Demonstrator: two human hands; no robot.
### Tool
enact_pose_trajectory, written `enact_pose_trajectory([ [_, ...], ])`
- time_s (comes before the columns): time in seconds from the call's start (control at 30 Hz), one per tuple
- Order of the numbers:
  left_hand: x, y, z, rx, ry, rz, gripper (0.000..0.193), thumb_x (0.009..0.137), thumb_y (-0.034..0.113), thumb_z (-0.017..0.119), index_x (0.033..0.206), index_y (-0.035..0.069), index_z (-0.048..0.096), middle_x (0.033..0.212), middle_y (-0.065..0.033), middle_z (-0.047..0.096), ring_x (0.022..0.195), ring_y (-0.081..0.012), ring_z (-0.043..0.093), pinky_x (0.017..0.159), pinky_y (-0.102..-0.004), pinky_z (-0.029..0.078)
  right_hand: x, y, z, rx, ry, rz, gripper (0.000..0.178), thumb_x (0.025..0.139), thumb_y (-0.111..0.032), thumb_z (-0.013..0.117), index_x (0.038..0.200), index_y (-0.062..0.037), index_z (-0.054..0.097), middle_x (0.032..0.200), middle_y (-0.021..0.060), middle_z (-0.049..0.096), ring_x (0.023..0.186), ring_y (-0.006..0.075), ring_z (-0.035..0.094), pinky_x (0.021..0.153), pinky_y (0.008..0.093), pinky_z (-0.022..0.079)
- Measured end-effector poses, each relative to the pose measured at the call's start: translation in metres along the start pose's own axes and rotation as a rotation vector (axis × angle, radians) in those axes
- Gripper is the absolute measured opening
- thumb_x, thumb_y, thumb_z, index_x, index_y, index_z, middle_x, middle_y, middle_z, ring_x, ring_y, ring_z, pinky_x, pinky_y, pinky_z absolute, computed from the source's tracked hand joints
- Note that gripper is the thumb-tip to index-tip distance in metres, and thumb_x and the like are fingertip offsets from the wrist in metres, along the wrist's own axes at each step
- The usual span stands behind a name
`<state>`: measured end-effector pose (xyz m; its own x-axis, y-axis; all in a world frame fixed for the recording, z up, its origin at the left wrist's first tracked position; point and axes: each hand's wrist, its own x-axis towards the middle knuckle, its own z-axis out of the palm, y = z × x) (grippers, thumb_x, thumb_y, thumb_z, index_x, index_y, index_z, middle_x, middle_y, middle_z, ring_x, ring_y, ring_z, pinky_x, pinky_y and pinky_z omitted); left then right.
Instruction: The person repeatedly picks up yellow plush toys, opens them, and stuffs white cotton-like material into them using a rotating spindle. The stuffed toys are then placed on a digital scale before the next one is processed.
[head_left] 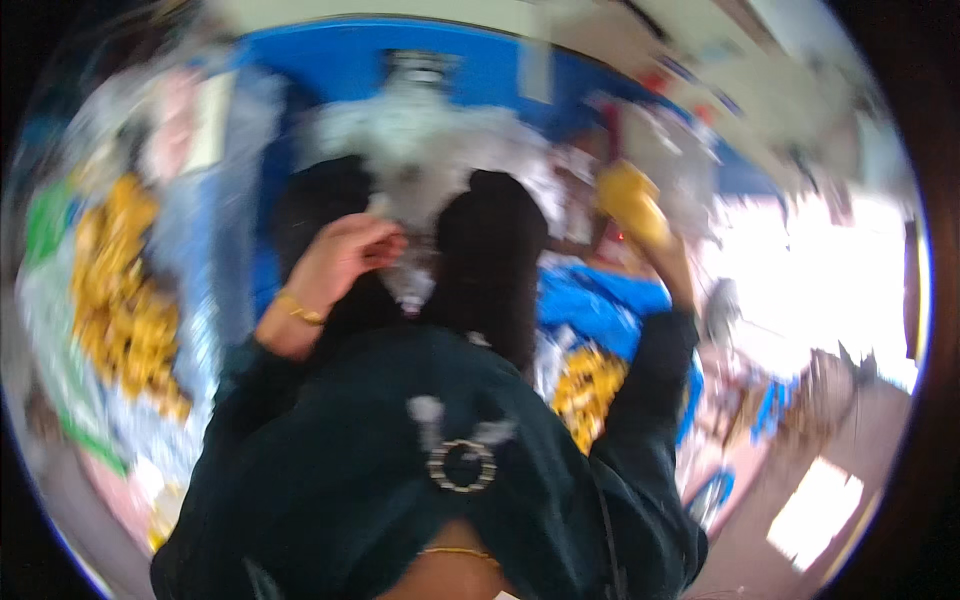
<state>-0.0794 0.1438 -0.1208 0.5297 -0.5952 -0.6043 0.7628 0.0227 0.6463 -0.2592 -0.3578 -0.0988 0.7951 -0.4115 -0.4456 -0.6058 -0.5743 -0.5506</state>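
Note:
My left hand (355, 252), with a gold bangle at its wrist, is raised over my dark-trousered legs. Its fingers are curled together, and whatever may be in them cannot be made out. Out to the right, my right hand (664, 250) is closed on a smooth yellow piece (630, 195), which covers most of the fingers; motion blurs its exact kind. Below that hand lies blue plastic sheeting (590, 300), and beside my right forearm a heap of small yellow pieces (590, 390).
Another heap of yellow pieces (125, 290) lies on clear plastic to my left. Crumpled translucent plastic bags (440, 135) are in front of my knees, against a blue surface (320, 60). Bright light falls on the floor at the right.

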Motion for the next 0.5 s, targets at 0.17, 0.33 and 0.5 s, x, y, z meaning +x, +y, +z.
enact_pose_trajectory([
  [0.17, -0.034, 0.0, -0.063, 0.158, 0.305, 0.345, 0.016, 0.092, 0.019, 0.06, 0.096, 0.004, 0.062, 0.088, -0.0059, 0.066, 0.08, -0.0139, 0.063, 0.07, -0.0259, 0.05, -0.049, 0.104, 0.008, -0.288, -0.08, 0.02, 0.043, 0.068, -0.029, 0.073, 0.103, -0.0062, 0.065, 0.083, 0.0098, 0.067, 0.074, 0.0216, 0.062, 0.064, 0.035, 0.049],
  [0.33, -0.111, 0.023, -0.176, 1.108, 1.439, 0.557, 0.028, 0.079, 0.021, 0.069, 0.099, 0.003, 0.061, 0.088, -0.0145, 0.065, 0.083, -0.0318, 0.062, 0.076, -0.0371, 0.051, -0.145, 0.226, 0.014, -0.633, -0.198, 0.095, 0.05, 0.065, -0.03, 0.072, 0.108, -0.0077, 0.063, 0.084, 0.0129, 0.066, 0.076, 0.0295, 0.062, 0.065, 0.0408, 0.049],
  [0.5, -0.151, 0.064, -0.264, 1.514, 1.889, 0.383, 0.036, 0.076, 0.027, 0.071, 0.106, 0.01, 0.059, 0.11, -0.0097, 0.06, 0.11, -0.0313, 0.053, 0.089, -0.0434, 0.045, -0.165, 0.283, 0.012, -0.888, -0.255, -0.09, 0.058, 0.061, -0.032, 0.071, 0.113, -0.0091, 0.061, 0.085, 0.016, 0.065, 0.078, 0.0374, 0.061, 0.067, 0.0467, 0.049],
])
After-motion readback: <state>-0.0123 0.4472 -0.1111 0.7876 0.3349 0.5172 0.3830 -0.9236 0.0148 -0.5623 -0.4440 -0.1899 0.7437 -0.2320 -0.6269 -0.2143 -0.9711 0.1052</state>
